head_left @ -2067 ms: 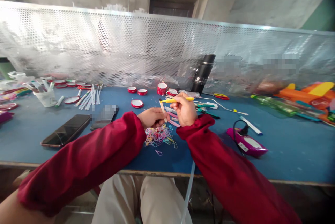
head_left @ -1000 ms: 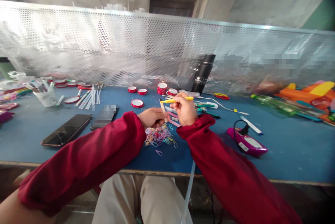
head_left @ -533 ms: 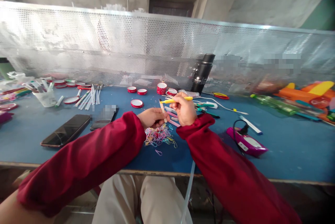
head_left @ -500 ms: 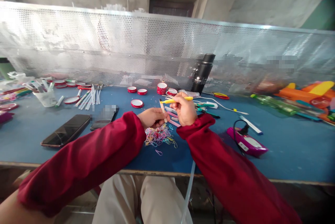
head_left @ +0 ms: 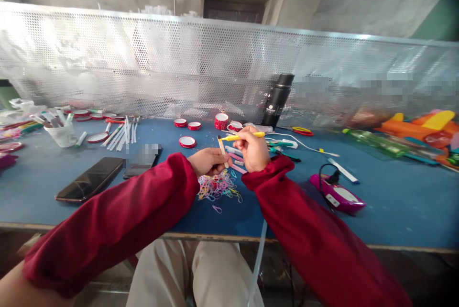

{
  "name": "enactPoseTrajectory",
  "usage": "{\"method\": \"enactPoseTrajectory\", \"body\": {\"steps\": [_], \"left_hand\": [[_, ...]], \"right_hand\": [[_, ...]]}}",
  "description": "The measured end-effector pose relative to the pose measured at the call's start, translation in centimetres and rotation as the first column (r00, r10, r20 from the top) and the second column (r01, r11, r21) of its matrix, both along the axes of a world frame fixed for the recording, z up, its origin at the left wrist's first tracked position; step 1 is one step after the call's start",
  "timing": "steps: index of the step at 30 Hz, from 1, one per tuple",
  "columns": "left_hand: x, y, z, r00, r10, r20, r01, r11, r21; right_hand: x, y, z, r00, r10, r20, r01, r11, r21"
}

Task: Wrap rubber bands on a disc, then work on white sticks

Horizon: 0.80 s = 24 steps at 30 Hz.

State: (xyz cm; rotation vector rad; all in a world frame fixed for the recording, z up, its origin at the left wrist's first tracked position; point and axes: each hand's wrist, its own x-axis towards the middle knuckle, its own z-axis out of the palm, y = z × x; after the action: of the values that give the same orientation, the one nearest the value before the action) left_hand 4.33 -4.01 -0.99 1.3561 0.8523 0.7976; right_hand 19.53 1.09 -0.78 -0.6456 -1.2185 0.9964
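Above the middle of the table, my left hand (head_left: 210, 159) pinches a thin pale stick (head_left: 222, 148) near its lower end. The stick stands up with a slight tilt, and its top end is dark. My right hand (head_left: 254, 148) is closed round a slim yellow pen (head_left: 232, 137), held almost level. Its point meets or nearly meets the stick's dark end; I cannot tell whether they touch. Just below my hands lies a heap of small coloured plastic loops (head_left: 217, 186), with a single purple loop (head_left: 217, 209) apart from it.
Two phones (head_left: 91, 179) lie left of my arm. A cup of pens (head_left: 60, 132) and white sticks (head_left: 124, 135) stand further left. Red tape rolls (head_left: 221, 121) and a black bottle (head_left: 278, 101) are behind. A purple power strip (head_left: 339, 196) and green-handled pliers (head_left: 281, 144) lie right.
Hardly anything differs. My hands keep the same grip on the stick and the pen, and the whole view has shifted by a very small amount.
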Motion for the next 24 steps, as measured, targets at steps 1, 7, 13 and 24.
{"method": "enactPoseTrajectory", "body": {"steps": [1,7,13,24], "left_hand": [[0.0,-0.03,0.03,1.0,0.0,-0.004,0.0,1.0,-0.001],[0.01,-0.09,0.05,1.0,0.009,-0.016,-0.009,1.0,0.002],[0.02,-0.03,0.05,1.0,0.002,-0.013,-0.002,1.0,-0.005],[-0.01,-0.08,0.03,1.0,0.001,-0.015,-0.001,1.0,0.001]], "right_hand": [[-0.01,-0.02,0.01,1.0,0.009,-0.002,-0.009,1.0,-0.004],[0.04,0.05,0.01,1.0,-0.009,0.009,0.008,1.0,0.015],[-0.01,-0.06,0.06,1.0,0.006,0.003,-0.006,1.0,0.008],[-0.02,0.06,0.03,1.0,-0.005,0.003,0.005,1.0,0.005]]}}
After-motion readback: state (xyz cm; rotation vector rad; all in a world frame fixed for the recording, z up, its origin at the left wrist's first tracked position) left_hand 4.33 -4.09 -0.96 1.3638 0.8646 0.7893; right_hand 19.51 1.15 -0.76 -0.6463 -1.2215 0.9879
